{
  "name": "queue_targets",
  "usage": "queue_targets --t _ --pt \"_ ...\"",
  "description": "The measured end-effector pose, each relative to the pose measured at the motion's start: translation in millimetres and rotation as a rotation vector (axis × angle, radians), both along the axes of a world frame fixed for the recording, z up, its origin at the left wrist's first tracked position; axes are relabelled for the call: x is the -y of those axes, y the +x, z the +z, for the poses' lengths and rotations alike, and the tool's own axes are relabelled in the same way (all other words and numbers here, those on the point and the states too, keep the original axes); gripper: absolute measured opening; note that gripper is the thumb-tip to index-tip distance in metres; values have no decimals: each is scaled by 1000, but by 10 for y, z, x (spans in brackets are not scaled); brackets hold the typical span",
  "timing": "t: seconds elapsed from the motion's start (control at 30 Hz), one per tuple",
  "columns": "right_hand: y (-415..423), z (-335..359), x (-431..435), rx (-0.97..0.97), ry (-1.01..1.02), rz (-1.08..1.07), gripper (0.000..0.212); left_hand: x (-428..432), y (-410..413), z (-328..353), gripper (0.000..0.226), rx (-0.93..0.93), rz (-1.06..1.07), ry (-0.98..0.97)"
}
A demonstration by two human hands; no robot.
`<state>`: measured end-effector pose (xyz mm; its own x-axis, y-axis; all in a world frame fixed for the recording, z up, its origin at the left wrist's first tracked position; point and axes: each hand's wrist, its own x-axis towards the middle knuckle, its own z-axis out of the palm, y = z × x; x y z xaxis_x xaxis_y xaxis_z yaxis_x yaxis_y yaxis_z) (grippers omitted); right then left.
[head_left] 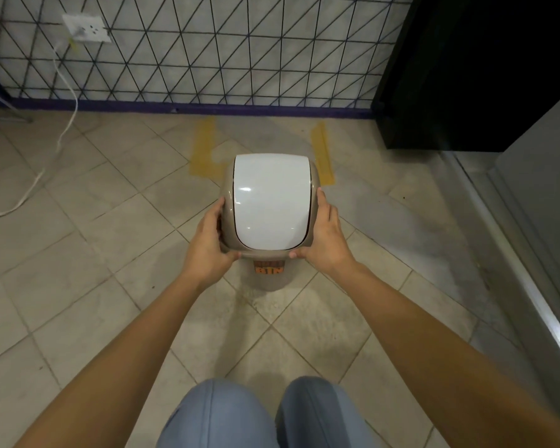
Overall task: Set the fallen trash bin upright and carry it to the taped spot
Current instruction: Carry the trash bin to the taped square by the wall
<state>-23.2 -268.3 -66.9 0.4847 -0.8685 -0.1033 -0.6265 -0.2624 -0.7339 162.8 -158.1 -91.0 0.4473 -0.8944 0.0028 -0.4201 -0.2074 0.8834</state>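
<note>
Trash bin (pixel 270 202) is upright, held just short of the yellow tape marks (pixel 322 153) near the wall. Left hand (pixel 207 240) & right hand (pixel 325 237) clasp the lid rim on opposite sides. Prob. light, stiff plastic w/ a glossy, slippery swing lid, so grip the rim, not the flap.

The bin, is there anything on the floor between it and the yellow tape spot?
No, nothing visible is in the way. The bin is upright, held by the left hand and the right hand, and the yellow tape lies right behind it on bare tiles. The white cable runs far off to the left.
</note>
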Motion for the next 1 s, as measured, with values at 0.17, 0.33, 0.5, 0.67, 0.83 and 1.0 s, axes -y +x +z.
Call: queue_targets --t 0.17,0.33,0.5,0.67,0.83,1.0 --pt "111 18 246 -38 11 -7 140 145 128 8 108 -67 -26 -29" --pt "145 34 428 -72 45 -18 142 282 144 22 103 -106 -63 1" --pt "267 -11 544 -42 42 -38 138 430 297 70 100 -69 -75 -7" --pt "405 -64 761 1 33 -47 136 670 434 37 98 -88 -62 -18" --pt "492 -85 931 17 30 -56 136 856 539 -12 100 -79 -64 -22" --pt "556 -79 1064 14 10 -54 135 980 571 -63 103 14 -12 -28"
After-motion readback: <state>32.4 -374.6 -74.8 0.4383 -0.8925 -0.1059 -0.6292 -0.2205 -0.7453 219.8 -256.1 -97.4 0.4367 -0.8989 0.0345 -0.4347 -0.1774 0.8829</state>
